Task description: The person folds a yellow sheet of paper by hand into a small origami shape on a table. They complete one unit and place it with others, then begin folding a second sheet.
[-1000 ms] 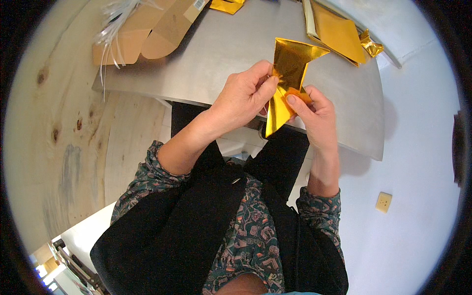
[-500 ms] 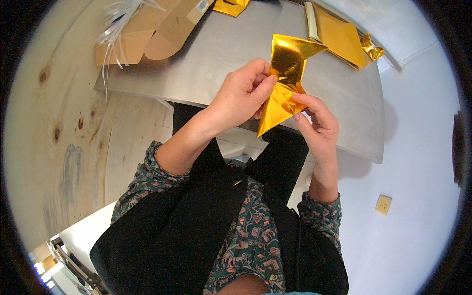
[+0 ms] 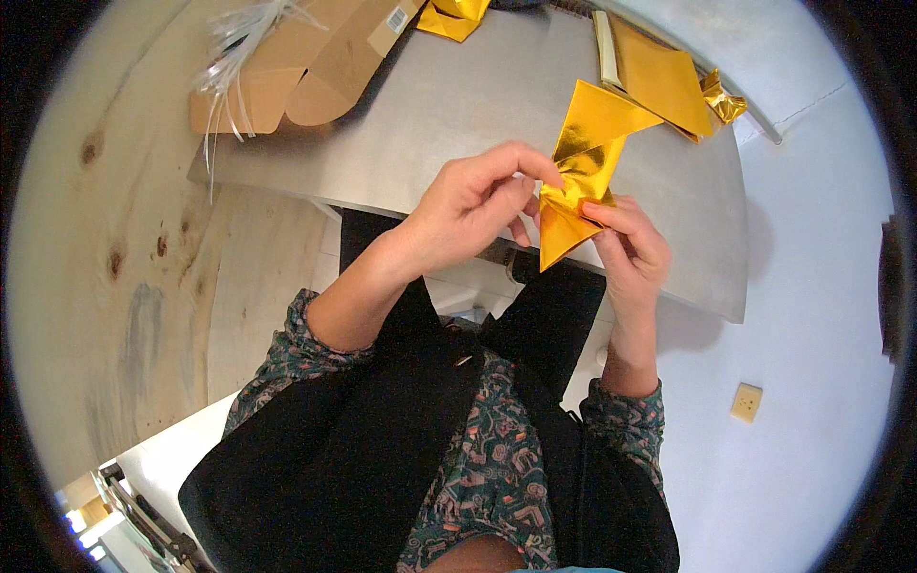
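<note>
A shiny gold foil paper (image 3: pixel 587 158), folded and pinched in at its middle, is held over the near edge of the table. My right hand (image 3: pixel 636 250) pinches its lower right part between thumb and fingers. At the gathered middle, the index fingertip of my left hand (image 3: pixel 478 202) presses into the creases. The thumb of that hand stands away from the paper and its other fingers are loosely curled and apart. The underside of the foil paper is hidden.
The grey metal table (image 3: pixel 458 105) bears a stack of gold paper (image 3: pixel 659 72), a crumpled gold piece (image 3: pixel 723 96) and another folded gold piece (image 3: pixel 454 19). An opened cardboard box (image 3: pixel 325 76) with white strips (image 3: pixel 234 53) lies at the far left. A wall (image 3: pixel 812 267) bounds the right.
The gold foil paper has moved slightly right and tilted. My left hand has loosened its pinch, leaving its index finger at the middle. My right hand keeps its hold.
</note>
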`<state>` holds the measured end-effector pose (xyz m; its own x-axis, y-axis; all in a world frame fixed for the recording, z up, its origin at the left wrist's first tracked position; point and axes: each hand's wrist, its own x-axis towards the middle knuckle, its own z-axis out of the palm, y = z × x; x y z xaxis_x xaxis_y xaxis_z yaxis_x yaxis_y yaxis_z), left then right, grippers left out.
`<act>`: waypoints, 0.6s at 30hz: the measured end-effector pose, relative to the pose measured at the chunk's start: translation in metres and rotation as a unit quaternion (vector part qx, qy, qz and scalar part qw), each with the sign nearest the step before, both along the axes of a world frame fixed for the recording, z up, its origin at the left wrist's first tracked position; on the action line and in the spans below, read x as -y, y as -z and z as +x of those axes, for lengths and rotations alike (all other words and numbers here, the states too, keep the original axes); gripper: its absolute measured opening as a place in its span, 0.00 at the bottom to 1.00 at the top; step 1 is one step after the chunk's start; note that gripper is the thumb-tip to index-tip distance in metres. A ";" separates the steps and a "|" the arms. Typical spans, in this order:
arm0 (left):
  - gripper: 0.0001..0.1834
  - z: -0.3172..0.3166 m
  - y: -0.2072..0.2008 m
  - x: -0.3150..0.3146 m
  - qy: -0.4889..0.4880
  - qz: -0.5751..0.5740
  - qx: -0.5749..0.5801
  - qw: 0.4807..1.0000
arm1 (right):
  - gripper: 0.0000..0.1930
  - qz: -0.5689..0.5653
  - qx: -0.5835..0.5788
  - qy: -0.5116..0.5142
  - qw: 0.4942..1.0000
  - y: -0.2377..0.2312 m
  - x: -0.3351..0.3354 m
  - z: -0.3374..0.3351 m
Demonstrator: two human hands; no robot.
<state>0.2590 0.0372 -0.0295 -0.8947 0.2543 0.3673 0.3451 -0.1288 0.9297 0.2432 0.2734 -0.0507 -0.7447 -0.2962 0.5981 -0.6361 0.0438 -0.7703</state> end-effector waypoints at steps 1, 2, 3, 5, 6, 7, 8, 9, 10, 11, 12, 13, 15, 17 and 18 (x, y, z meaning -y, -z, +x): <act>0.12 0.000 0.002 0.002 0.017 -0.036 -0.041 0.998 | 0.12 -0.002 0.002 0.003 1.000 0.000 0.000 0.000; 0.13 -0.001 0.005 0.001 0.008 -0.041 -0.076 0.996 | 0.12 -0.005 0.000 0.004 1.000 0.000 -0.001 0.001; 0.14 0.000 0.007 0.001 -0.001 -0.046 -0.111 0.993 | 0.12 -0.008 0.000 0.007 1.000 0.000 -0.001 0.001; 0.14 0.000 0.012 0.000 -0.023 -0.075 -0.137 0.987 | 0.11 -0.006 0.010 0.013 1.000 0.001 -0.002 0.003; 0.12 0.000 0.013 -0.002 -0.022 -0.058 -0.111 0.992 | 0.10 -0.001 0.019 0.019 1.000 0.001 -0.002 0.003; 0.11 -0.001 0.015 -0.004 -0.023 -0.045 -0.083 0.995 | 0.10 -0.008 0.025 0.011 1.000 0.003 -0.002 0.003; 0.10 -0.001 0.016 -0.005 -0.023 -0.031 -0.044 0.998 | 0.09 -0.012 0.034 0.005 0.999 0.004 -0.001 0.004; 0.08 0.000 0.017 -0.006 -0.027 -0.026 -0.047 0.998 | 0.08 -0.015 0.043 0.000 0.999 0.005 -0.001 0.004; 0.07 0.001 0.018 -0.008 -0.030 -0.022 -0.039 0.999 | 0.08 -0.023 0.059 -0.008 0.998 0.007 -0.001 0.003; 0.06 0.002 0.019 -0.009 -0.033 -0.013 -0.028 0.999 | 0.08 -0.032 0.076 -0.016 0.996 0.008 0.000 0.003; 0.05 0.003 0.020 -0.010 -0.028 -0.006 0.009 1.000 | 0.08 -0.050 0.084 -0.029 0.995 0.009 0.000 0.004; 0.04 0.004 0.021 -0.012 -0.023 0.006 0.048 0.999 | 0.08 -0.050 0.117 -0.024 0.992 0.010 0.001 0.004; 0.05 0.004 0.023 -0.015 -0.015 0.027 0.104 0.994 | 0.09 -0.066 0.170 -0.024 0.983 0.012 0.003 0.006; 0.04 0.005 0.024 -0.019 -0.011 0.051 0.142 0.989 | 0.10 -0.066 0.182 -0.023 0.981 0.013 0.004 0.005; 0.05 0.004 0.024 -0.021 -0.017 0.062 0.141 0.988 | 0.10 -0.065 0.194 -0.018 0.979 0.013 0.004 0.004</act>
<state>0.2633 0.0578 -0.0537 -0.9731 0.1909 0.1289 0.0808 -0.2411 0.9671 0.2475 0.2692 -0.0641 -0.9135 -0.2679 0.3063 -0.2936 -0.0873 -0.9519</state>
